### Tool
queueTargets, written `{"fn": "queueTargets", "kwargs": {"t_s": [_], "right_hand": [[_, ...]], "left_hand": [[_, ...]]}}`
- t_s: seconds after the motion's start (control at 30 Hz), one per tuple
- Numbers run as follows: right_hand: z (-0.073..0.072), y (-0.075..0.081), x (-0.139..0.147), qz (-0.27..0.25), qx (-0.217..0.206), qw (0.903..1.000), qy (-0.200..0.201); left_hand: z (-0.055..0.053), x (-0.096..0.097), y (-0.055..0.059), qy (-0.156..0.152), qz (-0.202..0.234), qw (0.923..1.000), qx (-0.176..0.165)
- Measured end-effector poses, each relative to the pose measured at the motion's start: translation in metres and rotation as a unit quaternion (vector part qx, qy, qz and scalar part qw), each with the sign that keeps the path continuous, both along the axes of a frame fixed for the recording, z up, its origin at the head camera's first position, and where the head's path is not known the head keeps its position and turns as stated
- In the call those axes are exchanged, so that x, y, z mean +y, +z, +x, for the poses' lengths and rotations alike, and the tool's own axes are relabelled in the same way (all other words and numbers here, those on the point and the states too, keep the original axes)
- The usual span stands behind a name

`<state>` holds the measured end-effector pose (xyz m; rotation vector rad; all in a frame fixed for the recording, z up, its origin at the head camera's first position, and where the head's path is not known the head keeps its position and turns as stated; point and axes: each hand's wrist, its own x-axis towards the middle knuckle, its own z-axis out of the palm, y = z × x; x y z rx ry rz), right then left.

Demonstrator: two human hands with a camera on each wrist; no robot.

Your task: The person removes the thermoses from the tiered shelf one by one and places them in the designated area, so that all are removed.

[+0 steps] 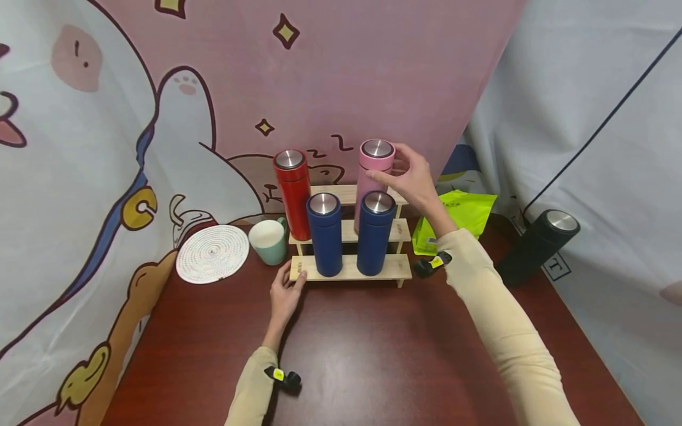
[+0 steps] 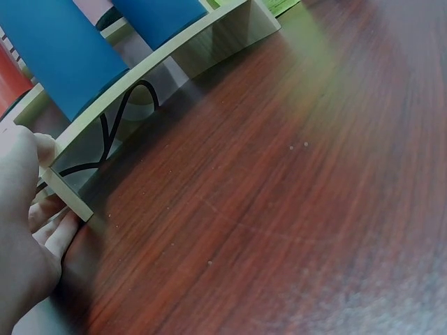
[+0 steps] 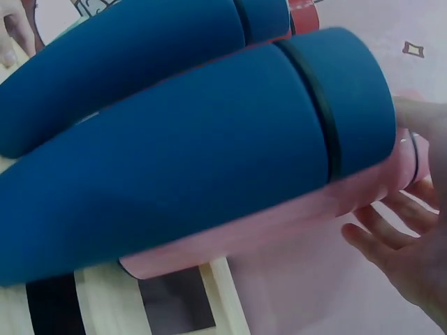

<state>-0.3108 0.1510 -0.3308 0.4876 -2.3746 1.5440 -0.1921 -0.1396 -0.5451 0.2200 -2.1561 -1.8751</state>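
Note:
A three-step wooden rack (image 1: 348, 271) stands at the back of the table. My left hand (image 1: 285, 293) grips the left end of its lowest step, thumb on top; the left wrist view shows the fingers reaching under the board (image 2: 70, 197). With my right hand (image 1: 415, 180) I hold a pink thermos (image 1: 366, 183) near its lid, thumb in front and fingers behind. This thermos is upright over the middle step, partly hidden by a navy thermos (image 1: 375, 242). Another navy thermos (image 1: 326, 239) shares the lowest step. A red thermos (image 1: 296, 204) stands on the middle step at left.
Left of the rack are a mint-green mug (image 1: 270, 248) and a round white woven mat (image 1: 213, 254). To the right are a bright yellow-green bag (image 1: 466, 216) and a black thermos (image 1: 535, 248). A printed cloth (image 1: 426, 71) hangs close behind the reddish-brown table (image 1: 341, 349).

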Motion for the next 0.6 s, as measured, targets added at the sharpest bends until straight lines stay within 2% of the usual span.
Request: {"fn": "queueTargets", "kwargs": {"t_s": [0.2, 0.6], "right_hand": [[0.002, -0.006, 0.013, -0.022, 0.040, 0.9980, -0.043], [0.011, -0.008, 0.041, -0.035, 0.061, 0.9918, -0.106]], "left_hand": [[0.001, 0.000, 0.001, -0.004, -0.005, 1.0000, -0.001], [0.001, 0.000, 0.001, 0.000, -0.010, 0.9999, -0.010]]}}
